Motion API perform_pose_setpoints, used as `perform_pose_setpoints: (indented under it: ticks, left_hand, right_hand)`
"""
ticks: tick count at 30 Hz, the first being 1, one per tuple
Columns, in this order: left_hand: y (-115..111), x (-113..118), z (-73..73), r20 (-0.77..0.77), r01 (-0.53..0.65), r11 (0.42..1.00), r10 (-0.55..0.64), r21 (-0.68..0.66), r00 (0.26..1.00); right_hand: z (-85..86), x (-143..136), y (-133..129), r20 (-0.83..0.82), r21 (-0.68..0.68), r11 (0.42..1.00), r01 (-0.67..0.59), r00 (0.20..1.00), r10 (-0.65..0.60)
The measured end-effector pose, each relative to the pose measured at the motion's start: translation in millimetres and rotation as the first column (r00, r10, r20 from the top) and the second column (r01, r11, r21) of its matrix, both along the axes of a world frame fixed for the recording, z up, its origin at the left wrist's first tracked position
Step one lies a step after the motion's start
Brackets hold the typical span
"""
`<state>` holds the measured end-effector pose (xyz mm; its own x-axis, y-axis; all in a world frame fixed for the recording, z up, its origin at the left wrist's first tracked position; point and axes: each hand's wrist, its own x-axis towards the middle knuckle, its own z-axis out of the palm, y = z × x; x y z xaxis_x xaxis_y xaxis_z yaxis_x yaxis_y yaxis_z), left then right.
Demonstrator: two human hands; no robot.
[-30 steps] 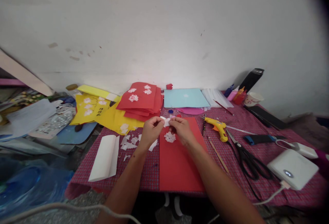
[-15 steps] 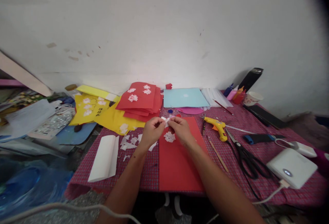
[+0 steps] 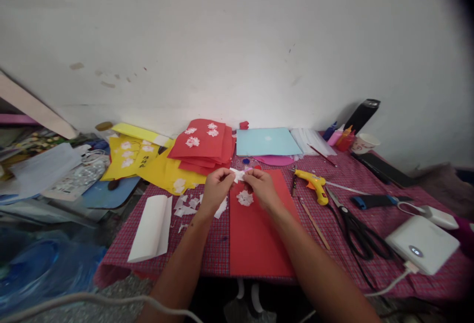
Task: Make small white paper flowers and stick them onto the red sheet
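A small piece of white paper [image 3: 239, 175] is pinched between my two hands, above the far end of a red paper sheet [image 3: 261, 244]. My left hand [image 3: 218, 187] is closed on its left side, and my right hand [image 3: 261, 184] grips its right side. Just below my fingers, a white paper flower [image 3: 245, 198] lies on the red sheet. Left of my left hand, torn white paper scraps [image 3: 186, 206] are scattered on the checked cloth. A folded white paper [image 3: 148, 229] rests further left.
Red cards with white flowers [image 3: 200, 140] are stacked at the back, beside yellow sheets [image 3: 163, 167]. To the right lie a yellow glue gun [image 3: 313, 182], black scissors [image 3: 359, 234], a wooden stick [image 3: 314, 223] and a white power bank [image 3: 422, 244]. A light-blue sheet [image 3: 264, 142] lies near the wall.
My hands have spread slightly apart, and more of the white paper shows between my fingertips. The rest of the scene has shifted only slightly with the camera.
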<state>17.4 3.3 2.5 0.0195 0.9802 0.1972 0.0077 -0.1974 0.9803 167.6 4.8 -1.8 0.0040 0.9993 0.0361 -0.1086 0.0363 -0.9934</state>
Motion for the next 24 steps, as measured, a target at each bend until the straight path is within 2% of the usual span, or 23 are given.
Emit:
perform_pose_setpoints:
  ticks: [9,16,20,24]
  left_hand:
    - [4.7,0.9,-1.9,0.217,-0.005,0.995,0.027,-0.1,0.976]
    - [2.9,4.5,4.0,0.354,-0.024,0.991,0.07,-0.133,0.933]
    - [3.0,5.5,4.6,0.427,-0.028,0.99,0.086,-0.14,0.9]
    - [4.1,6.0,3.7,0.473,-0.048,0.989,0.107,-0.137,0.875]
  right_hand:
    - [1.5,-1.6,-0.1,-0.133,-0.098,0.995,0.0,0.991,-0.013]
    - [-1.3,-5.7,-1.5,-0.384,-0.254,0.963,-0.09,0.923,-0.015]
    - [1.4,-9.0,-5.1,-0.487,-0.268,0.952,-0.146,0.874,-0.003]
    - [2.7,-9.9,-6.6,-0.502,-0.269,0.953,-0.141,0.864,-0.013]
